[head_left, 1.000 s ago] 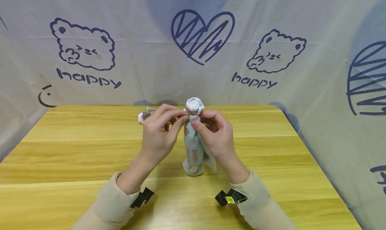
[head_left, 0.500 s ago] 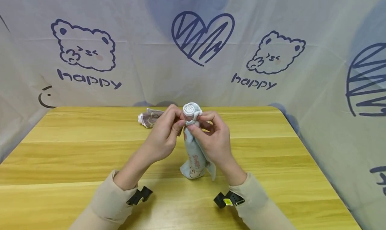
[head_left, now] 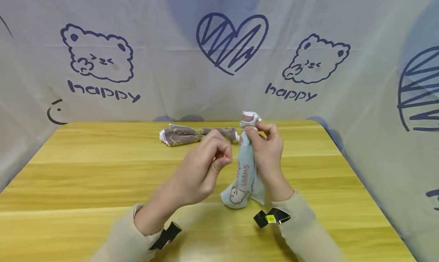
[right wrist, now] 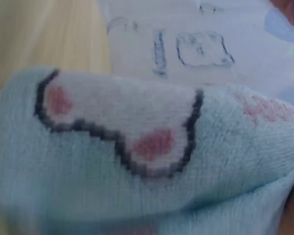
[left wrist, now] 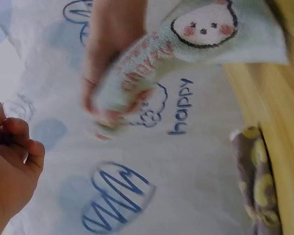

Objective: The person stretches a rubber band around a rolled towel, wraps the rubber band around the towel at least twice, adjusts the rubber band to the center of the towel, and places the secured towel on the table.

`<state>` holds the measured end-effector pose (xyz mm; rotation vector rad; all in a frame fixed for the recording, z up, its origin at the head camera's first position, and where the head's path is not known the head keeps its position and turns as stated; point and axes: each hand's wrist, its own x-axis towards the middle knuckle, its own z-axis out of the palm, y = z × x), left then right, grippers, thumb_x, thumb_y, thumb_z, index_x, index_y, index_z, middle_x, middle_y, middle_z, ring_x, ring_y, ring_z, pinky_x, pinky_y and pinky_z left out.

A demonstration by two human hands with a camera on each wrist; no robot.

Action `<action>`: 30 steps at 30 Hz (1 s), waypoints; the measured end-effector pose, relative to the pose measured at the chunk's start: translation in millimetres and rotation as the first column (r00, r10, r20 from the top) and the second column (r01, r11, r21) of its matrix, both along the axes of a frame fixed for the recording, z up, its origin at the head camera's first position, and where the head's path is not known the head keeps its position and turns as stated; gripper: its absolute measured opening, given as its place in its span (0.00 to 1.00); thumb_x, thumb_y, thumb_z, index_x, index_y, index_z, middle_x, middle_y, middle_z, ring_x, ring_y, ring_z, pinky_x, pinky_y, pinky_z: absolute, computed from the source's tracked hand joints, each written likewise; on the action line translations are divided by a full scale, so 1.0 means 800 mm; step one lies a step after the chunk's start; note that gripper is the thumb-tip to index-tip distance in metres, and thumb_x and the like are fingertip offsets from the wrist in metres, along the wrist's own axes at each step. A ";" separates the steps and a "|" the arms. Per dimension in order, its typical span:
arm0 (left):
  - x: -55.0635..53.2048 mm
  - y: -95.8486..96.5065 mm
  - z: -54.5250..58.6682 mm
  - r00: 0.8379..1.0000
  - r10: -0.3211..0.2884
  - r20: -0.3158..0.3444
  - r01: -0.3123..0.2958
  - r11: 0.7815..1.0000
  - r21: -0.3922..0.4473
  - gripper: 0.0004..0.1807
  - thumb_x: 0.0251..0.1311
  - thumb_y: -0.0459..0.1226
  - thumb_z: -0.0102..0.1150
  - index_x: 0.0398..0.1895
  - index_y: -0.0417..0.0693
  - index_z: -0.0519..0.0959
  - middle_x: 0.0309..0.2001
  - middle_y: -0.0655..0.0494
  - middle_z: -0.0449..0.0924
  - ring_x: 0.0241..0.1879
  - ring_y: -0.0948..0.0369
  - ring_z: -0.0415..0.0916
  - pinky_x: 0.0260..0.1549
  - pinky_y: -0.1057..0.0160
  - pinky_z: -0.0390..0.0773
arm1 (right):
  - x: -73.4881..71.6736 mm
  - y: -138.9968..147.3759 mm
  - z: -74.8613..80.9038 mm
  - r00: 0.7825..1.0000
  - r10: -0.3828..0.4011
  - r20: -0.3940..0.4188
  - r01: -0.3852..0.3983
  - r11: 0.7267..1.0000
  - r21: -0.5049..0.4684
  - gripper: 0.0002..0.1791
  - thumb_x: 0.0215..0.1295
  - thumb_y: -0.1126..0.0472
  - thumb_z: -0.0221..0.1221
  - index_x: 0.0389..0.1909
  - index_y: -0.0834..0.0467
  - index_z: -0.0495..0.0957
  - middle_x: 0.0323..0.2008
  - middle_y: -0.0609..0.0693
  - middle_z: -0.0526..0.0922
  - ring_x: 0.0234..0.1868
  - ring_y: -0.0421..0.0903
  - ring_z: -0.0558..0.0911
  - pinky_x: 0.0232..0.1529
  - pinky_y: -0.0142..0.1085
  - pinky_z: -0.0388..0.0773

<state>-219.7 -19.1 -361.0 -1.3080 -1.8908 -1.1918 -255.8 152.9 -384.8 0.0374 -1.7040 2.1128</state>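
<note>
My right hand [head_left: 269, 149] pinches a light-blue rolled towel [head_left: 245, 155] near its top, where it is cinched below a rolled white-and-pink end. The towel stands slightly tilted, its lower end flaring out, with red lettering and a bear face [left wrist: 204, 24] on it. To its left, apart from it, my left hand [head_left: 202, 170] has curled fingers, thumb against forefinger; I see nothing between them. In the right wrist view the towel's bear print [right wrist: 137, 117] fills much of the picture.
Behind the hands a brown patterned rolled towel [head_left: 185, 136] lies across the wooden table [head_left: 103, 178], gathered at its middle. A white cloth backdrop [head_left: 164, 63] with drawn bears and hearts hangs behind the table's far edge.
My left hand has come off the towel's neck and moved nearer. The right hand has carried the light-blue towel to the right, uncovering the brown towel.
</note>
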 end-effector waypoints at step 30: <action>-0.037 -0.022 -0.017 0.838 0.458 -0.297 -0.432 0.889 0.152 0.06 0.68 0.33 0.68 0.37 0.37 0.88 0.37 0.45 0.84 0.33 0.52 0.83 0.30 0.57 0.84 | 0.022 -0.013 0.005 0.932 0.356 0.064 -0.362 0.920 0.150 0.13 0.71 0.70 0.60 0.53 0.73 0.78 0.39 0.47 0.84 0.39 0.40 0.81 0.42 0.32 0.80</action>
